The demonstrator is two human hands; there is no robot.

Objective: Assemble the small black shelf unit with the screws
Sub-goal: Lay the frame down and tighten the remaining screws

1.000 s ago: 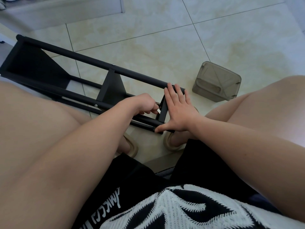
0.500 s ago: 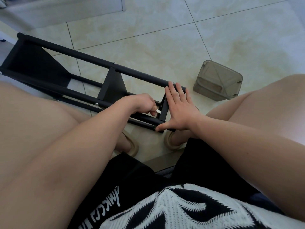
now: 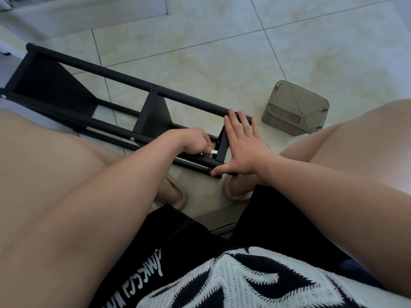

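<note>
From my end, the small black metal shelf unit (image 3: 153, 116) lies on its side on the cream tiled floor (image 3: 222, 52), between my knees, and I judge it well over halfway built. The long black poles run the length of the frame, with the far end panel and the middle panel in place between them. I can make out small silver screw heads (image 3: 132, 139) on the poles at those two stations, so those joints look done. The work in hand is at the near end panel (image 3: 223, 145). My left hand (image 3: 193, 141) is curled, its fingertips pinching a thin pale metal tool (image 3: 214, 151) whose tip points at the inner face of that panel. I take it for a hex key or small driver, though it is too small to tell, and I cannot see the screw it meets. My right hand (image 3: 242, 147) is spread flat, fingers straight across the panel's outer side up to the upper pole, thumb pressed on the end of the lower pole. It grips nothing and only braces. What seems left is seating this screw and any others at this last panel, which I cannot count from here, then standing the unit up. A grey translucent plastic box (image 3: 293, 107) sits on the floor just beyond my right hand, apart from the frame; whether it holds spare screws I cannot tell.
</note>
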